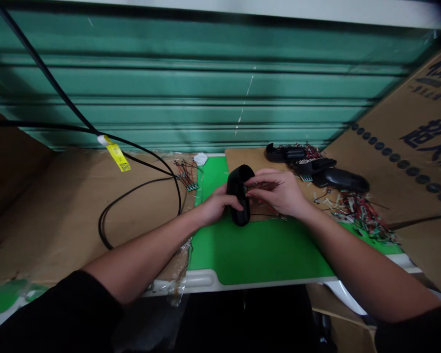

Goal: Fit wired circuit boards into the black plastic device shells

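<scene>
black plastic shell: smooth, faint sheen. green mat: matt, even surface. brown cardboard: dull paper finish. painted metal shutter: ribbed, slightly glossy.

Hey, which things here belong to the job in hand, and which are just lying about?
Job: left hand gripping black plastic housing; right hand pinching thin wires; more black housings; wired small circuit boards.
Lying about: black cable; yellow tag; cardboard sheets; green mat.

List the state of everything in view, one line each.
black plastic housing: upright, gripped by left hand
right hand: fingers on wires at the housing's edge
other black housings: lying down
wired circuit boards: loose, tangled heap
black cable: slack, looped
teal roller shutter: lowered
</scene>
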Tool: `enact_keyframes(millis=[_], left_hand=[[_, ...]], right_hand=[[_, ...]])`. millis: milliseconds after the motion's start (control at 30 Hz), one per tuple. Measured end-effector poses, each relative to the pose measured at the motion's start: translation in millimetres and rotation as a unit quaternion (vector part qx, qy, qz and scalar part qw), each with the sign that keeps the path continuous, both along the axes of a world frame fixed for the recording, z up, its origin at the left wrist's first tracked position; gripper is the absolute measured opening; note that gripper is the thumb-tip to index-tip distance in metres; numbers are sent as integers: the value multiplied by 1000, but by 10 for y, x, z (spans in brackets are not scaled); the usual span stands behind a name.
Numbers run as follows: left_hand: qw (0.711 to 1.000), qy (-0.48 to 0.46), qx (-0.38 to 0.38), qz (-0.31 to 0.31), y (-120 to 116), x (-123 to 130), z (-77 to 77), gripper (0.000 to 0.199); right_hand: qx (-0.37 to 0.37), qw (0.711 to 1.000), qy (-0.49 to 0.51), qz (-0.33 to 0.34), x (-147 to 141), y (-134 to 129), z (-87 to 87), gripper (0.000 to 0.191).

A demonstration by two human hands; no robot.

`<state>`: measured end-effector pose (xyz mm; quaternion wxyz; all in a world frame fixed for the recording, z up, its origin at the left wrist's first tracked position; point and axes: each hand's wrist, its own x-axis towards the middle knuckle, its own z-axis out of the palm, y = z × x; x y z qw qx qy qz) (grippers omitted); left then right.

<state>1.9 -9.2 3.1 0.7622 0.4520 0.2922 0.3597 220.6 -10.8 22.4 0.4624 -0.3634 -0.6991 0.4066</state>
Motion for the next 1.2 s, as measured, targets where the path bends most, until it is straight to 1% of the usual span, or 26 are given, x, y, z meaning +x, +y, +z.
enact_keyframes(millis=[133,300,400,500,600,700,800,867,1033,1100,1200], left_hand=[[1000,5,-12,4,3,7,-6,42],[1000,3,-23,7,-3,6,13,41],[1000,17,-18,14,0,-2,-9,37],[998,35,-8,46,8,-9,-59,38],[998,36,2,53,9,-10,-94,38],[998,22,24,46,3,-11,-93,38],[998,10,31,45,-3,-14,-85,45],[999,3,31,37,-4,-16,-86,51],[999,-9,43,28,-12,-19,-75,74],[999,-13,32,27,-19,-15,-61,73],[998,-20,-2,51,-24,2,-30,60]], right_hand=[[-11,1000,-1,14,19,7,0,26],[6,999,-14,38,47,13,25,23],[7,1000,3,18,21,11,15,18],[-14,1000,22,-15,-33,-3,-15,19],[-64,996,46,-32,-77,-20,-47,27],[-149,985,72,-41,-94,-19,-60,39],[-219,972,84,-14,-96,-4,-46,47],[-247,965,87,9,-99,3,-32,51],[-248,964,93,21,-124,-9,-39,53],[-243,966,89,27,-130,-8,-55,53],[-222,972,73,31,-106,9,-51,49]])
